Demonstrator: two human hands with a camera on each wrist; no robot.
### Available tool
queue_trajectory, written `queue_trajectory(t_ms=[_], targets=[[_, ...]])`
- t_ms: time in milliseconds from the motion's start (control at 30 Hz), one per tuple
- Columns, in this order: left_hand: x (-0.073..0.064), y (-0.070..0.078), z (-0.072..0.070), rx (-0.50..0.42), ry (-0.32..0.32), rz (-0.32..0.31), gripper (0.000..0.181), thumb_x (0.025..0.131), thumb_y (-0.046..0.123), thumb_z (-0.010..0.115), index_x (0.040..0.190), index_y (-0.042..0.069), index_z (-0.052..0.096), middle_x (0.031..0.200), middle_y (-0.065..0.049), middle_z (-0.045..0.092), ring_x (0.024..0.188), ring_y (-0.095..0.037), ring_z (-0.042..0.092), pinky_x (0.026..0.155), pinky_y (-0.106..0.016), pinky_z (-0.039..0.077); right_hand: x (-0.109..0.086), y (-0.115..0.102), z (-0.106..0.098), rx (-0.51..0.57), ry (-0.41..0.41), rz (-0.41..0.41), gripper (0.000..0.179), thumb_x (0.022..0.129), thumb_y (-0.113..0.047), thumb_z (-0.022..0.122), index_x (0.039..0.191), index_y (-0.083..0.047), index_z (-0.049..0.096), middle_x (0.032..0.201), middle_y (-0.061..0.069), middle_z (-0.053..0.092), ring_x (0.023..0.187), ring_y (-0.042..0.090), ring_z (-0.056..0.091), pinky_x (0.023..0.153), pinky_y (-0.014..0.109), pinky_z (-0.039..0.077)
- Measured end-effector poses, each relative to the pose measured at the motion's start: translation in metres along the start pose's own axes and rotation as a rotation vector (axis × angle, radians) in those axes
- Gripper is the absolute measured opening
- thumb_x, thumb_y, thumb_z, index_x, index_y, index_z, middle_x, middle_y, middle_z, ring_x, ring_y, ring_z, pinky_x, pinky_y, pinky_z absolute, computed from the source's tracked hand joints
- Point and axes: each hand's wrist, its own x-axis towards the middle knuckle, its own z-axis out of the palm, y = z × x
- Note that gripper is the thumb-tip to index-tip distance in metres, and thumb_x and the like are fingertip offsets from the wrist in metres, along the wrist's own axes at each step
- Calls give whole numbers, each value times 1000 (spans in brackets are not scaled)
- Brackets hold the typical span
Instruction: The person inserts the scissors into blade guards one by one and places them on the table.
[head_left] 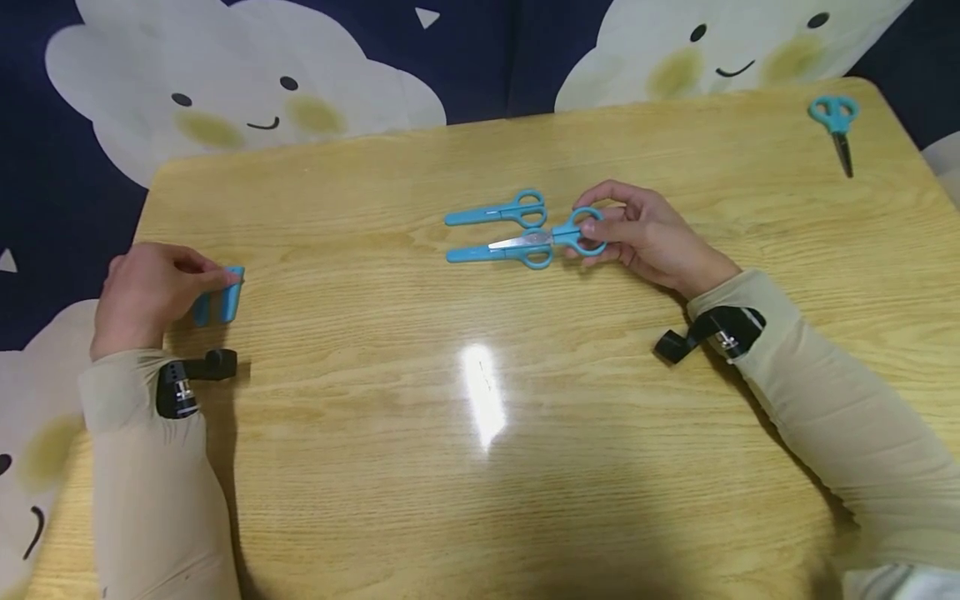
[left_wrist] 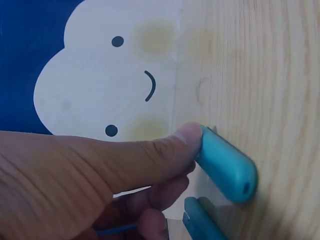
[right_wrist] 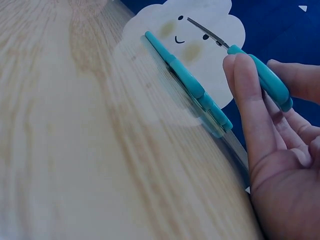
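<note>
My left hand (head_left: pixel 153 287) pinches the end of a blue scissors cover (head_left: pixel 232 296) between thumb and fingers at the table's left side. A second blue cover (head_left: pixel 201 311) lies beside it, partly hidden by the hand in the head view. Near the table's middle, my right hand (head_left: pixel 648 233) holds bare-bladed scissors (right_wrist: pixel 270 80) by their light-blue handles, blades pointing left. These are raised above the lower of two pairs of covered scissors (head_left: pixel 472 254). The upper covered pair (head_left: pixel 483 215) lies just behind it, also pointing left.
Another pair of blue-handled scissors (head_left: pixel 836 122) lies uncovered at the far right corner of the wooden table (head_left: pixel 360 467). Dark blue cloth with white clouds (head_left: pixel 247 75) borders the back and left edges. A black strap (head_left: pixel 678 343) dangles from the right wrist.
</note>
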Motion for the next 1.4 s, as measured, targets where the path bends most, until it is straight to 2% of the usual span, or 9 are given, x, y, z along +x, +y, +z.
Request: queue_trajectory(t_ms=[233,433,500,700,733,867,967,1100,1400], targets=[[3,7,0,46,-9,48,67,89,62,56,117,2,67,119,-29,63,109,-50,45,80,-56,37,1,-1,1,0,4,3,32,91,6,60,120,8,46,90,16,75,79,26,75,67,34,60],[4,12,4,77,1,56,61,91,60,55,118,6,68,115,-28,67,90,-39,58,63,-40,40,1,-1,0,29,-4,1,31,91,7,60,119,8,47,90,17,74,80,28,75,67,34,60],[5,13,6,80,-2,61,61,91,60,54,119,7,68,115,-29,66,87,-37,58,64,-40,39,2,-1,0,29,-3,1,31,91,7,59,119,8,48,90,17,74,80,28,75,67,33,60],[4,17,6,90,-50,94,66,93,63,48,124,7,64,121,-32,63,95,-41,61,63,-40,44,2,-1,0,28,-7,0,30,91,7,59,119,7,48,90,17,74,80,27,75,67,33,60],[4,17,5,91,-63,97,66,92,63,48,124,7,64,122,-32,62,97,-41,60,63,-40,44,2,-1,0,28,-9,0,30,91,7,59,119,7,48,90,17,74,80,28,75,67,33,60],[3,15,1,101,-97,78,61,89,59,58,119,7,66,116,-27,67,86,-33,61,62,-36,42,1,-2,2,28,-16,-4,30,91,7,59,119,8,47,90,18,74,81,28,75,67,32,60],[2,14,1,102,-97,61,55,87,54,65,113,6,68,104,-23,69,76,-26,58,57,-30,38,1,-3,2,31,-20,-5,30,91,8,58,119,7,47,90,18,74,82,29,75,67,32,60],[2,14,2,92,-93,55,51,88,51,67,110,4,69,97,-20,69,74,-25,57,56,-30,37,1,-3,2,28,-22,-8,30,92,7,58,120,8,47,90,18,74,82,29,75,67,32,60],[2,18,5,80,-84,57,50,86,48,70,108,4,68,92,-17,68,75,-26,54,55,-31,37,0,-1,1,46,-15,8,31,91,8,59,121,9,49,90,16,75,80,26,75,66,32,60]])
